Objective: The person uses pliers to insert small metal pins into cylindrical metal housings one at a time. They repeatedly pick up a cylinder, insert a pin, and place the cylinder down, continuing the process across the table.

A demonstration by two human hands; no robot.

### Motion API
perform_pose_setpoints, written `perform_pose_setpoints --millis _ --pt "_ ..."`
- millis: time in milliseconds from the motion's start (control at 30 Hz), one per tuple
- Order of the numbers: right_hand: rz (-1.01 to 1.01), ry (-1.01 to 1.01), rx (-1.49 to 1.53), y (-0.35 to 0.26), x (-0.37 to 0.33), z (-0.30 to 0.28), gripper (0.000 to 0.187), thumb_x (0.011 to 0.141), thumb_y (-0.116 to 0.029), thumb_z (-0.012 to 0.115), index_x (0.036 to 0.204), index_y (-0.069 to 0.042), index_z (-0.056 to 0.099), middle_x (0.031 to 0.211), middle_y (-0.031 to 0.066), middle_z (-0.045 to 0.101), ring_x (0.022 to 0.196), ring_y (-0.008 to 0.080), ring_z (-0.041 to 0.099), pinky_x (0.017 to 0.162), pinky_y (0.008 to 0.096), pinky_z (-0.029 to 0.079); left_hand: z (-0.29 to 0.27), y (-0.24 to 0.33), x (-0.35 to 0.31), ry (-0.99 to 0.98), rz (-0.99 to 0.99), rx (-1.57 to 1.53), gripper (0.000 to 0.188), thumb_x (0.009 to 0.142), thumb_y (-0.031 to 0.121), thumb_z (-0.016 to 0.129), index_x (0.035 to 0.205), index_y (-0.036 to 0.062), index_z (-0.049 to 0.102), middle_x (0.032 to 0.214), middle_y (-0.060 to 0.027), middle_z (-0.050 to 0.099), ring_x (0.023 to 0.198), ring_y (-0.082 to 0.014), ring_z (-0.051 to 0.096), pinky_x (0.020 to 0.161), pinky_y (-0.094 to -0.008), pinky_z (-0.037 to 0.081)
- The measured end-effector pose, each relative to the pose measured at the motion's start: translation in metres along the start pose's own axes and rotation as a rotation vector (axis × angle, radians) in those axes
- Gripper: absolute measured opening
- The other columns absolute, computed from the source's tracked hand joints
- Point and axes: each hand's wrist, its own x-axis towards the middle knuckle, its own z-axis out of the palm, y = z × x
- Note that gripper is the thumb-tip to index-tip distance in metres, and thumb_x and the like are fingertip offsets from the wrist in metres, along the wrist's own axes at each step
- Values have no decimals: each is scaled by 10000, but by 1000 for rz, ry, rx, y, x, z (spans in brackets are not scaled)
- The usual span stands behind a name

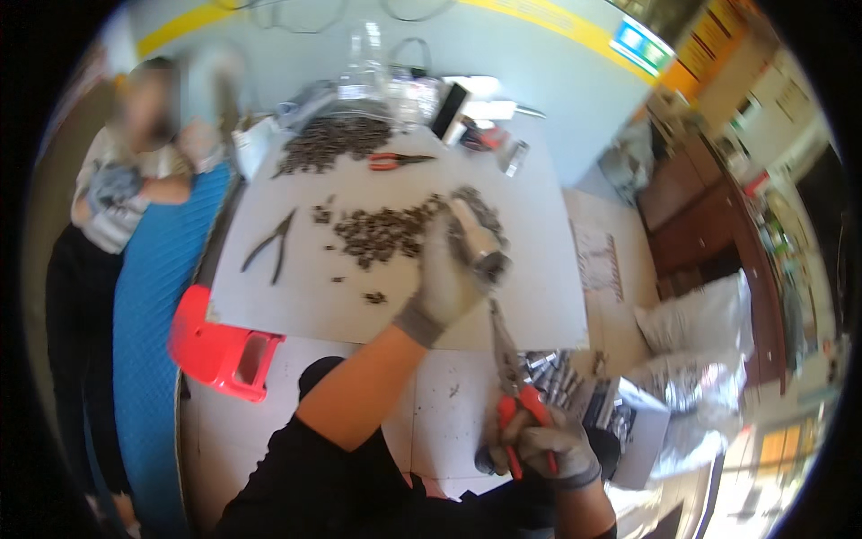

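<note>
My left hand (444,278), in a pale work glove with a grey cuff, is closed around a metal cylinder (491,266) above the white table. Blur and the fingers hide much of the cylinder; its near end looks dark. Low at the right, my gloved right hand (557,442) grips long-nose pliers (505,346) by their red handles, the jaws pointing up toward the table's front edge. Beside my left hand lies a loose pile of small dark metal pieces (377,235). A few more pieces (374,297) are scattered nearer to me.
On the table (269,305) are dark-handled pliers (272,247), red-handled pliers (400,161) and a bigger heap of pieces (337,142). A box of metal cylinders (642,431) and white sacks (705,323) stand right, a red stool (220,346) left. A person (135,189) stands far left.
</note>
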Motion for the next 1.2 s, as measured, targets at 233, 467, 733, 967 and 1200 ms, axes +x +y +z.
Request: perform_pose_setpoints --millis 233,467,733,967,1200 --pt "114 123 19 -20 5 9 300 903 -169 565 1049 92 592 935 208 632 761 251 670 647 312 539 -3 15 -1 -191 -176 -85 525 1014 488 369 1121 24 591 973 -179 647 887 -335 622 750 -431 532" --pt "159 106 15 -33 24 6 294 941 -178 558 1060 87 603 856 183 664 743 246 680 688 340 567 1 2 -4 -29 -162 -18 515 1019 466 366 1112 13 592 1156 -220 654 1164 -399 589 1070 -580 423" --pt "174 177 -166 -44 45 9 308 918 -213 595 1014 78 611 811 179 669 678 224 695 619 305 576 5 0 -4 -15 -178 60 543 1023 466 354 1136 -16 575 1238 -263 609 1194 -432 570 1062 -587 433" --pt "140 252 -148 -47 51 10 303 889 -206 646 999 74 603 823 163 658 675 220 688 629 304 583 9 -4 -4 4 -205 160 593 1011 517 363 1174 -33 512 1127 -260 626 1051 -417 632 987 -553 481" --pt "181 202 -186 -51 51 5 247 932 -148 600 1027 80 589 860 163 652 709 234 681 654 345 579 8 -4 -4 -6 -200 176 598 1009 506 371 1176 -49 520 1131 -266 633 1062 -425 629 987 -569 480"
